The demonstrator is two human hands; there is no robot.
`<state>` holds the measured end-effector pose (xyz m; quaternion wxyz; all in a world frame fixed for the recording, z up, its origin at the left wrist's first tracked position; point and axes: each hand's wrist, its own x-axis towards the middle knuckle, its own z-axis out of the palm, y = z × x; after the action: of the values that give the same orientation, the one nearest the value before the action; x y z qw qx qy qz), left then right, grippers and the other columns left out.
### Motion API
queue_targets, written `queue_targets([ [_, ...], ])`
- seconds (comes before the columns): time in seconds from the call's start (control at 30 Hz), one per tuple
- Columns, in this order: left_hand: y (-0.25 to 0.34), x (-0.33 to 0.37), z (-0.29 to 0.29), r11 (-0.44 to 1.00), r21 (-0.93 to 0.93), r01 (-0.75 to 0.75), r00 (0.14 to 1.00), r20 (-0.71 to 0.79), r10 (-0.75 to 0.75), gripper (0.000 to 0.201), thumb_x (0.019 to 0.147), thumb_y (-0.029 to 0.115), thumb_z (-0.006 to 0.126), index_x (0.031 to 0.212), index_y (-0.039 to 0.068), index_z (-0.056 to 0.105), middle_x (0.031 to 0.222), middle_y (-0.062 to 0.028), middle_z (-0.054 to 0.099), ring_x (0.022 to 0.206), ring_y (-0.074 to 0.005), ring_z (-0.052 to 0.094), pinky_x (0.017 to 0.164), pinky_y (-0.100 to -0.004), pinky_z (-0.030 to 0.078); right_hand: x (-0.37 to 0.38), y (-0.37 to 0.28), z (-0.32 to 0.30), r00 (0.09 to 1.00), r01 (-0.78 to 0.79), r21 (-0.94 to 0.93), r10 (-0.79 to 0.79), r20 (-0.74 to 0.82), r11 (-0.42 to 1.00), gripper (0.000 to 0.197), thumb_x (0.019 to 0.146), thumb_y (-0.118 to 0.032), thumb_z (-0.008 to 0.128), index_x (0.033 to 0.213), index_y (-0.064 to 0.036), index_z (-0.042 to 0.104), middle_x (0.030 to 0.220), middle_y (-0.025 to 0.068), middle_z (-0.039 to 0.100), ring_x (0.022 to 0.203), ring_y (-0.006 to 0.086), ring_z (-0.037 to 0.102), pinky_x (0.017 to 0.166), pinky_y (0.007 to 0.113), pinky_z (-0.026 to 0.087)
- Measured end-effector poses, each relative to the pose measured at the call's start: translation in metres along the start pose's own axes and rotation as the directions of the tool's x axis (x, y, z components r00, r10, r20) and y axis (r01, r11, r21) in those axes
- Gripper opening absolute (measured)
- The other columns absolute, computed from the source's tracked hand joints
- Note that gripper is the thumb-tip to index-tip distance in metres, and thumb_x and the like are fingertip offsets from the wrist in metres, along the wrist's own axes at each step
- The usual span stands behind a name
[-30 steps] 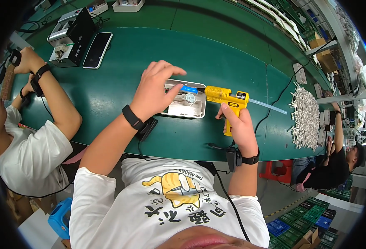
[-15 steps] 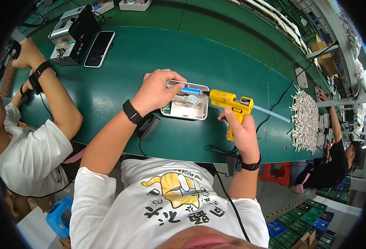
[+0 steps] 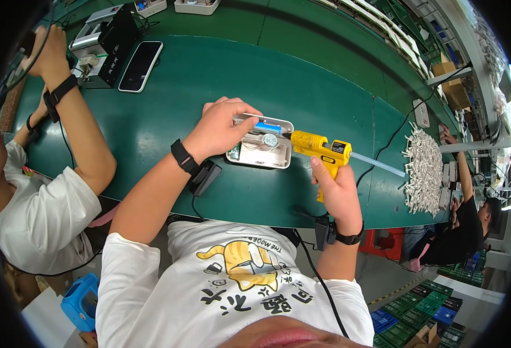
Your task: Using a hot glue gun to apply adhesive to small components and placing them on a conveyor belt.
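A shallow white plastic housing point(image 3: 259, 163) lies open side up on the green table. Inside it are a blue cylindrical battery point(image 3: 269, 127), a small round disc point(image 3: 270, 140) and a bit of green circuit board at the left end. My left hand point(image 3: 223, 124) is closed over the housing's left end, thumb and forefinger at the battery; its other fingers are partly hidden. A yellow hot glue gun point(image 3: 309, 144) is gripped in my right hand point(image 3: 339, 191). Its nozzle points left at the housing's right end, near the battery. A translucent glue stick point(image 3: 377, 165) sticks out of its back.
A heap of small whitish parts point(image 3: 422, 169) lies to the right, beside a black cable point(image 3: 396, 134). At the far left are a phone point(image 3: 140, 66) and a black machine point(image 3: 107, 49). One co-worker's arm point(image 3: 84, 133) is at the left; another person point(image 3: 461, 223) works at the far right.
The glue gun's nozzle has moved slightly toward me, and the gun sits a little lower. My left hand stays on the housing. The left co-worker's hand has shifted.
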<state>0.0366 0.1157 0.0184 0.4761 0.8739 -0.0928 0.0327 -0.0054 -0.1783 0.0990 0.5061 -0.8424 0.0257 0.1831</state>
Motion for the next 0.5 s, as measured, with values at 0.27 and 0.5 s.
queue_targets([
  [0.27,0.002,-0.004,-0.008,0.991,0.092,-0.101,0.987,0.138,0.088,0.038,0.092,0.015,0.059,0.128,0.017,0.071,0.116,-0.0009,0.067,0.115,-0.0249,0.056,0.105,-0.0431,0.034,0.012,-0.012,0.024,0.983,0.158,0.084,-0.165,0.078,0.984,0.032,0.107,-0.035,0.069,0.098,-0.0044,0.070,0.083,-0.0009,0.070,0.060,0.0063,0.057,0.053,0.025,0.046],
  [0.5,0.000,-0.007,-0.005,0.988,0.097,-0.124,0.983,0.151,0.109,0.042,0.090,0.014,0.060,0.130,0.018,0.069,0.117,-0.0012,0.066,0.115,-0.0252,0.055,0.105,-0.0426,0.033,0.018,-0.011,0.034,0.978,0.159,0.022,-0.161,0.133,0.987,0.032,0.107,-0.035,0.069,0.096,-0.0042,0.070,0.080,-0.0013,0.069,0.059,0.0065,0.056,0.050,0.026,0.045],
])
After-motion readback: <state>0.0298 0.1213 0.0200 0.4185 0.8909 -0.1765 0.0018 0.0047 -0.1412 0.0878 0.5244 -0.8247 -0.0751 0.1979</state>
